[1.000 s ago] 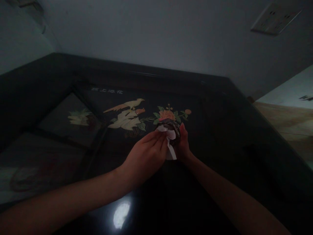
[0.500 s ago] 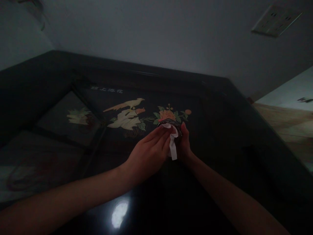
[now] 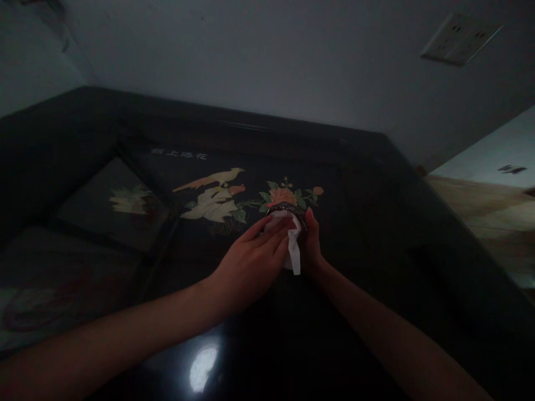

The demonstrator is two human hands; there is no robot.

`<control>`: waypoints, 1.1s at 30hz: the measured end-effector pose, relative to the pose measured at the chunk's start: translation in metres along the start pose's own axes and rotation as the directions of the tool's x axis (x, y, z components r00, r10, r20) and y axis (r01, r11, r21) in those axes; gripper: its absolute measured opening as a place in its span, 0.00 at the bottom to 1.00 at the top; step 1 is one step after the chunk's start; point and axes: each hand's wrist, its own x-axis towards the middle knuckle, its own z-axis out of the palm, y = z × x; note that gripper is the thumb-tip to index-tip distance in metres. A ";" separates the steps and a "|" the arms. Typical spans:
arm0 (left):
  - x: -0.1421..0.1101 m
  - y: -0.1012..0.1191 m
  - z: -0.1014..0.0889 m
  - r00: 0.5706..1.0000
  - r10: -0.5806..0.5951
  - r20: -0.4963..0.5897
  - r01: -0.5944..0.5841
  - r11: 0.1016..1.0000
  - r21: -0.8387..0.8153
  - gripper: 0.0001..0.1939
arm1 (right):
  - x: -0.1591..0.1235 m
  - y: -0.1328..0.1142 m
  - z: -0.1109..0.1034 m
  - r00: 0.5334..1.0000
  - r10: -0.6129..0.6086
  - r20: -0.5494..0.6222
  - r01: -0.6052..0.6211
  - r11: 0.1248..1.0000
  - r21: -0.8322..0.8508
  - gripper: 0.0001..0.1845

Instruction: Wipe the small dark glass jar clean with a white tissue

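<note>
My left hand (image 3: 254,259) presses a white tissue (image 3: 294,253) against a dark, shiny, rounded object (image 3: 287,207) whose kind I cannot make out. One strip of the tissue hangs down below the fingers. On the other side, my right hand (image 3: 312,239) grips the dark object by its right edge, thumb upward. Both hands are close together above a glossy black tabletop (image 3: 259,356). Most of the dark object is covered by the tissue and my fingers.
Inlaid in the black surface are a pale bird (image 3: 213,179) and an orange flower (image 3: 282,196), with white characters (image 3: 179,154) at left. Behind it rises a grey wall (image 3: 267,55) with a socket plate (image 3: 462,39). Wood-coloured flooring (image 3: 480,217) shows at right.
The fingers of my left hand have shifted slightly on the dark object, and more of the white tissue shows. My right hand keeps its hold. The whole view has moved a little.
</note>
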 end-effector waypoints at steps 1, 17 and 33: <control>0.000 0.000 0.000 1.000 -0.017 -0.007 0.017 0.999 0.035 0.17 | 0.001 0.001 0.000 1.000 0.006 -0.003 -0.006 1.000 -0.003 0.34; 0.002 -0.007 -0.004 0.998 0.041 -0.055 -0.039 0.998 0.043 0.16 | -0.003 0.006 0.003 0.997 0.074 -0.022 -0.070 0.988 0.139 0.32; 0.005 -0.013 -0.012 0.997 0.074 -0.007 -0.074 0.996 -0.041 0.16 | -0.004 0.004 0.007 0.982 0.189 0.012 -0.186 0.952 0.245 0.32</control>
